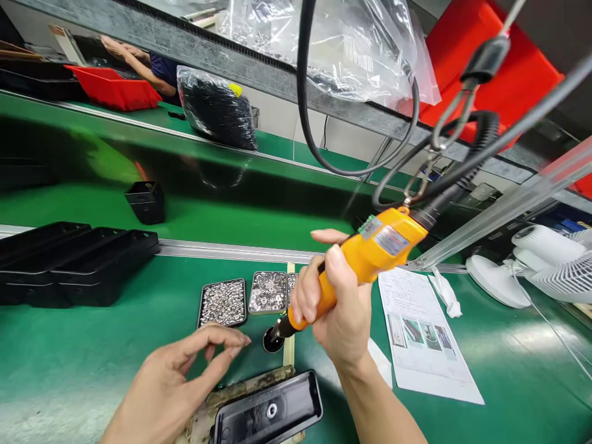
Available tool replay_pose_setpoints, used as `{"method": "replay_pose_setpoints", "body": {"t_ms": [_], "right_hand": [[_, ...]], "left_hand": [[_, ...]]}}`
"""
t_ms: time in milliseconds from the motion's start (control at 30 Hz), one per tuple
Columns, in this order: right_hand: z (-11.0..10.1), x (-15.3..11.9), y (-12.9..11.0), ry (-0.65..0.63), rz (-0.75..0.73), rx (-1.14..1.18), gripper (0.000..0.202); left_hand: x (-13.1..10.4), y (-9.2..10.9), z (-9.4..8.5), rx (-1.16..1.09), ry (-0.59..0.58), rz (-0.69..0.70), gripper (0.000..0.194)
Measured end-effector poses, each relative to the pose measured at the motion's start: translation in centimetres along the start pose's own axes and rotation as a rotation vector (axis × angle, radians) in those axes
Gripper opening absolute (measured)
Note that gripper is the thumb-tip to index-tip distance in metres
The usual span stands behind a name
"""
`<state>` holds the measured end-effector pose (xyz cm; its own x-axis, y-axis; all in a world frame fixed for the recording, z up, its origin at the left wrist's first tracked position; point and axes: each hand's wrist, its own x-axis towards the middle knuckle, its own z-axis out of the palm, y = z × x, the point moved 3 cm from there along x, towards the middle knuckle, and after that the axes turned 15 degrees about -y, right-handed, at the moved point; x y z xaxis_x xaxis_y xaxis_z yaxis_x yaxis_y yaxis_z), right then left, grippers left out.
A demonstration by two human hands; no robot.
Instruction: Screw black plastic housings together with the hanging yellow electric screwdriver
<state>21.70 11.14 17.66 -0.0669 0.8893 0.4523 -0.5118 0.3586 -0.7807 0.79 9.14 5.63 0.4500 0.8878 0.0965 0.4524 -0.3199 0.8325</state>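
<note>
My right hand (340,302) is wrapped round an orange electric screwdriver (370,253), which hangs from a cable and hook. The screwdriver's tip reaches into a small round black cup (272,340); its very end is hidden there. Left of the cup, my left hand (180,376) has thumb and forefinger nearly together in a pinch, and I cannot make out whether anything tiny is between them. Below both hands lies a long black plastic housing (296,398) on a worn fixture (240,391). A small silver washer-like ring (272,410) sits in the middle of the housing.
Trays of small metal parts (222,302) and of washers (268,291) stand behind the cup. Black bins (92,265) are at left, a printed sheet (425,345) and a white fan (550,259) at right. Beyond the conveyor (231,203), a co-worker's arm (139,68) shows.
</note>
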Motion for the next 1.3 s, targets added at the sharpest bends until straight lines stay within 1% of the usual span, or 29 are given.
{"method": "replay_pose_setpoints", "body": {"t_ms": [67, 133, 200, 267, 400, 567, 733, 833, 900, 1067, 1200, 1300], "right_hand": [[0.9, -0.4, -0.2, -0.017, -0.023, 0.048, 0.011], [1.5, -0.9, -0.2, -0.039, -0.031, 0.077, 0.010], [1.9, -1.3, 0.0, -0.064, -0.023, 0.091, 0.010], [2.1, -1.7, 0.2, -0.090, -0.003, 0.093, 0.012], [2.3, -2.1, 0.7, -0.121, 0.028, 0.088, 0.017], [2.6, -2.5, 0.9, -0.125, 0.026, 0.073, 0.017], [2.9, -3.1, 1.7, -0.116, 0.023, -0.017, 0.018], [2.9, -3.3, 2.2, -0.110, 0.029, -0.054, 0.019], [2.8, -3.2, 2.3, -0.108, 0.024, -0.037, 0.017], [2.8, -3.1, 2.0, -0.118, 0.020, -0.026, 0.013], [2.9, -3.2, 2.0, -0.117, 0.025, -0.039, 0.014], [2.9, -3.2, 1.9, -0.105, 0.043, -0.066, 0.017]], "left_hand": [[-0.4, 1.0, 0.7, -0.053, 0.010, 0.055, 0.033], [-0.6, 1.6, 1.1, -0.085, 0.013, 0.100, 0.023], [-0.8, 2.0, 1.2, -0.099, 0.023, 0.135, 0.015], [-1.0, 2.1, 1.3, -0.099, 0.037, 0.145, 0.013], [-1.3, 1.9, 1.3, -0.115, 0.042, 0.101, 0.016], [-1.3, 1.6, 1.7, -0.207, 0.051, 0.038, 0.019], [-1.9, 1.1, 2.0, -0.224, 0.104, -0.053, 0.032], [-2.3, 0.4, 2.1, -0.177, 0.040, -0.102, 0.043], [-2.4, 0.1, 2.1, -0.141, -0.006, -0.091, 0.045], [-2.3, -0.3, 1.9, -0.091, -0.070, -0.051, 0.044], [-2.1, -0.6, 2.0, -0.071, -0.102, -0.037, 0.049], [-1.6, -0.3, 1.9, -0.058, -0.107, 0.011, 0.047]]}}
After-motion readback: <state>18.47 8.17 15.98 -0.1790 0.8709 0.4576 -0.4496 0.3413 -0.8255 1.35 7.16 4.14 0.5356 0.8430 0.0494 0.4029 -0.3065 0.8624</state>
